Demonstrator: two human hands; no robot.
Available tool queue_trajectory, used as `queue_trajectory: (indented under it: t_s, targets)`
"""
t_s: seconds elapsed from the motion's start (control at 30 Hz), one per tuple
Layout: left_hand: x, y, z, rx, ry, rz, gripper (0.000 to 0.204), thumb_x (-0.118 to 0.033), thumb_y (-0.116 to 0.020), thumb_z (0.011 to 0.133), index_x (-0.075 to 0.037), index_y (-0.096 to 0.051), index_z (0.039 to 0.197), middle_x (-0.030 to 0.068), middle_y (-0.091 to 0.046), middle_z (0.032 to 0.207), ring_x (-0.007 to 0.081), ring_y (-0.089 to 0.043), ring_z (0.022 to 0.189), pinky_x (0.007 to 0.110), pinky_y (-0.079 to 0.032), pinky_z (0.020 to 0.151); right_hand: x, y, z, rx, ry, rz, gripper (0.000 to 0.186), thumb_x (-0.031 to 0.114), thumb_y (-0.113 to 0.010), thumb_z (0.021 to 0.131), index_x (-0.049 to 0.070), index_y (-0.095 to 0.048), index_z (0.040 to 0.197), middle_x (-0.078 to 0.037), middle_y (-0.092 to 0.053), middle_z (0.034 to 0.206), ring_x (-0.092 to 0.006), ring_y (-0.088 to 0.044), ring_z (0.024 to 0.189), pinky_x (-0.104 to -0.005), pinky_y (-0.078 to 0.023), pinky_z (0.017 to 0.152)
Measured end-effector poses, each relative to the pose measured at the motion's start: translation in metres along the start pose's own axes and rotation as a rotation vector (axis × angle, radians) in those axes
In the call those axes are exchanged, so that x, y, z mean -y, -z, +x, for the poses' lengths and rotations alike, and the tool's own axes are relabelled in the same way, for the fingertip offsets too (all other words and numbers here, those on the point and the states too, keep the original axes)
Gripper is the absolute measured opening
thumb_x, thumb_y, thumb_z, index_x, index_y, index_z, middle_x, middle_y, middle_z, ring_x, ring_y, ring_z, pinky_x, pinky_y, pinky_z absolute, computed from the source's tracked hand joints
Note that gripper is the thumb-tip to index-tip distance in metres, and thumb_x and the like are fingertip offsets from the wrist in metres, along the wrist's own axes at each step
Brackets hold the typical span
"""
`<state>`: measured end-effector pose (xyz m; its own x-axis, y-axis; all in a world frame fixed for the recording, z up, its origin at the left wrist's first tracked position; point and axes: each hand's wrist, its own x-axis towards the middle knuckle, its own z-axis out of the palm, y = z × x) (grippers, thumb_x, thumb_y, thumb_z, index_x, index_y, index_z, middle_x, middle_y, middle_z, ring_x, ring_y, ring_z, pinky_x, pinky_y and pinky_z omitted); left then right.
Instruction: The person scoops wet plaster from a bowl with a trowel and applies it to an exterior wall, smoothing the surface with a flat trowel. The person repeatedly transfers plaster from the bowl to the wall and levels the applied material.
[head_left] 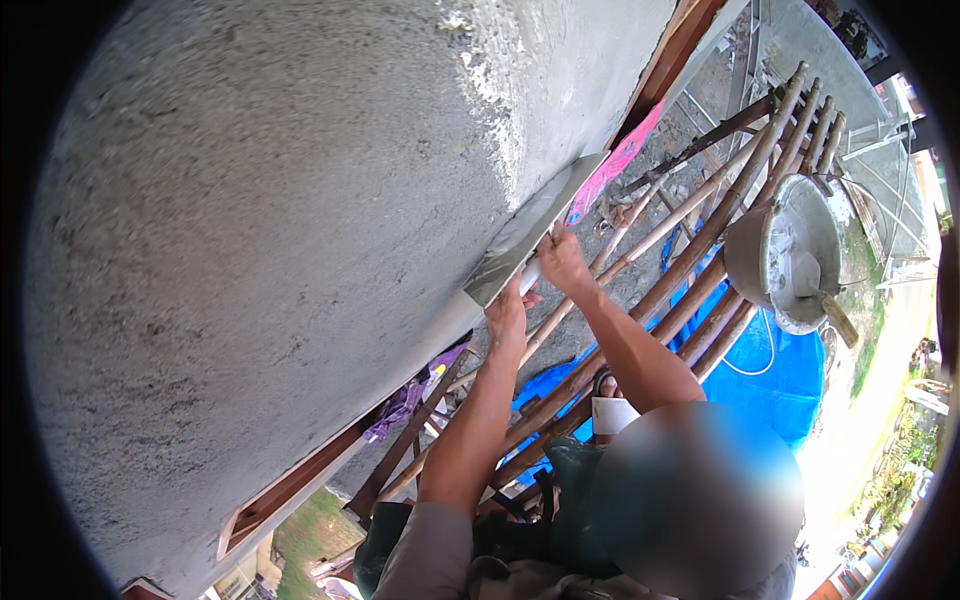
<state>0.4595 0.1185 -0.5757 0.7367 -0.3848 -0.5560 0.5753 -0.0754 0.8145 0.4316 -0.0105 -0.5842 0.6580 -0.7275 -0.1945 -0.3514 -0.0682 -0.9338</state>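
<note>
A long grey flat plastering tool (492,276), coated with wet mortar, lies along the outer edge of a rough grey plastered wall (260,220). My right hand (565,258) is closed on the tool toward its upper part. My left hand (508,312) grips it lower down, with some fingertips showing beyond it. A pale handle (530,272) shows between my hands. A pink patterned cloth (610,170) hangs just past the tool's upper end.
Wooden scaffold poles (680,280) run diagonally beneath me. A metal bucket (745,245) with mortar and a handled tool stands on them at the right. Below are a blue tarp (770,375) and rubble. A purple cloth (405,400) hangs at the wall's lower edge.
</note>
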Motion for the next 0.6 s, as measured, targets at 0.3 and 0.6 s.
queue_trajectory:
  t_s: [0.3, 0.6]
  targets:
    - [-0.283, -0.036, -0.148, 0.396, -0.609, -0.069, 0.046, -0.038, -0.057, 0.093, 0.004, -0.057, 0.110, 0.0163, -0.068, 0.085, 0.0172, -0.065, 0.068, 0.025, -0.050, 0.055, 0.358, 0.100, -0.057, 0.072, 0.304, -0.309, 0.026, 0.016, -0.049, 0.090, -0.008, -0.060, 0.093, -0.019, -0.065, 0.075, -0.0255, -0.067, 0.063, -0.0347, -0.055, 0.061]
    - [-0.297, -0.042, -0.156, 0.689, -0.852, 0.292, 0.053, -0.036, -0.064, 0.089, 0.004, -0.051, 0.121, 0.0178, -0.065, 0.106, 0.0186, -0.064, 0.089, 0.032, -0.051, 0.072, 0.360, 0.092, -0.079, -0.328, 0.457, 0.636, 0.031, 0.023, -0.050, 0.090, -0.007, -0.062, 0.090, -0.013, -0.062, 0.074, -0.0191, -0.062, 0.063, -0.0324, -0.050, 0.057]
